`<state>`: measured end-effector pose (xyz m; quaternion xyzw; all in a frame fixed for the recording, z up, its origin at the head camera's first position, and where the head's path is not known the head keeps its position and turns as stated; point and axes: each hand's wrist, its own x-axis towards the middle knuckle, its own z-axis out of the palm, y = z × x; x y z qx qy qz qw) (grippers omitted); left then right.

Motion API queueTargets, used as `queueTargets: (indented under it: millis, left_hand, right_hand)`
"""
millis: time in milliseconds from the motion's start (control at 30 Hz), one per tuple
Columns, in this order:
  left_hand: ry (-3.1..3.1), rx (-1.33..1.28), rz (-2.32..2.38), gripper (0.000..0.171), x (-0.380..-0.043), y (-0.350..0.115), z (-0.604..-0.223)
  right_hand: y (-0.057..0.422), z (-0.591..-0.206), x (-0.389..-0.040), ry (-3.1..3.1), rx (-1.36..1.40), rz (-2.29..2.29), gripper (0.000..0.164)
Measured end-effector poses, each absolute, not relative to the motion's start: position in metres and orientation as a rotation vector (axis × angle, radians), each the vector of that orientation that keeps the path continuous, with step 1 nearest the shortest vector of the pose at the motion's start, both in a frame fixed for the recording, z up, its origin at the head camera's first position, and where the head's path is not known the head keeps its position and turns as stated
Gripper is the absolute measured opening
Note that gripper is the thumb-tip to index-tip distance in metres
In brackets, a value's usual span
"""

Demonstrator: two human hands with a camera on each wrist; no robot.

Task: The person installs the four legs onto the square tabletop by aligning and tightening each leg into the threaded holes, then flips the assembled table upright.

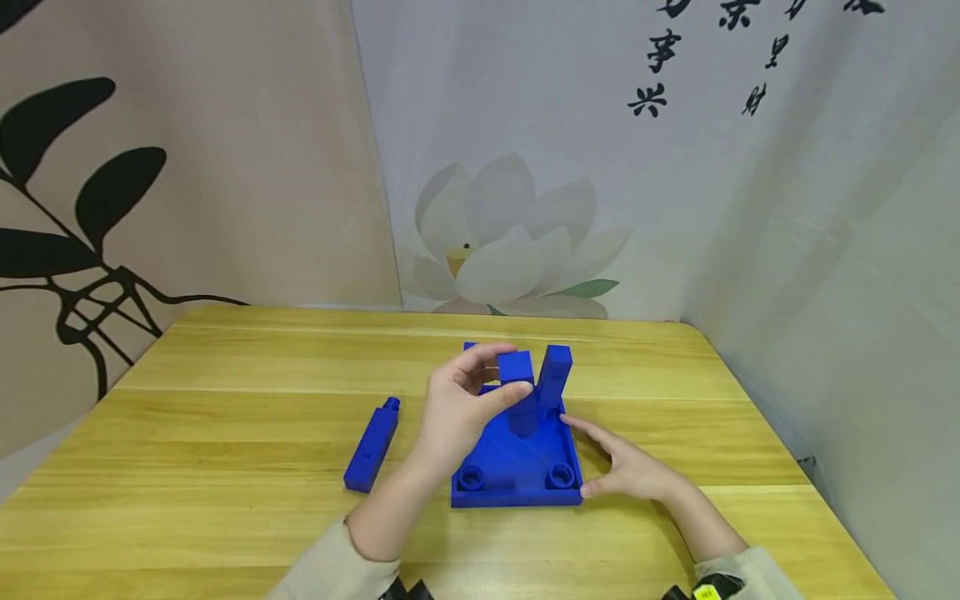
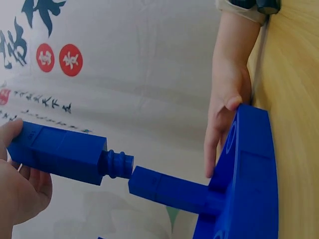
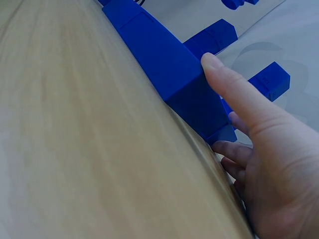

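Observation:
My left hand point(image 1: 461, 408) pinches a blue square leg point(image 2: 60, 152) between thumb and fingers, holding it upright above a blue square base point(image 1: 510, 500). Its threaded end point(image 2: 118, 164) points toward the base and is apart from it. My right hand point(image 1: 630, 471) touches the base's right side with straight fingers, the thumb point(image 3: 224, 74) at the near corner. A similar leg point(image 1: 555, 375) stands in the back right corner; another, mostly hidden behind my left hand, shows its top point(image 1: 469, 344) at the back left. Two round sockets point(image 1: 471, 477) show at the front corners.
Another blue leg point(image 1: 372, 446) with a threaded end lies on the wooden table point(image 1: 247, 467), left of the base. Behind the table hangs a printed cloth point(image 1: 525, 108) with a flower and dark characters.

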<state>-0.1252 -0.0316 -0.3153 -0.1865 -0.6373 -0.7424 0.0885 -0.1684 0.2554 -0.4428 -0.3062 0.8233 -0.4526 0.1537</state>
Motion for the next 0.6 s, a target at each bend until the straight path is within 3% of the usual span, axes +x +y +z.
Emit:
queueTargets:
  millis: [600]
  left_hand:
    - [-1.985, -0.592, -2.234, 0.036, -0.133, -0.004, -0.330]
  right_hand:
    - [0.254, -0.440, -0.167, 2.364, -0.818, -1.305, 0.091]
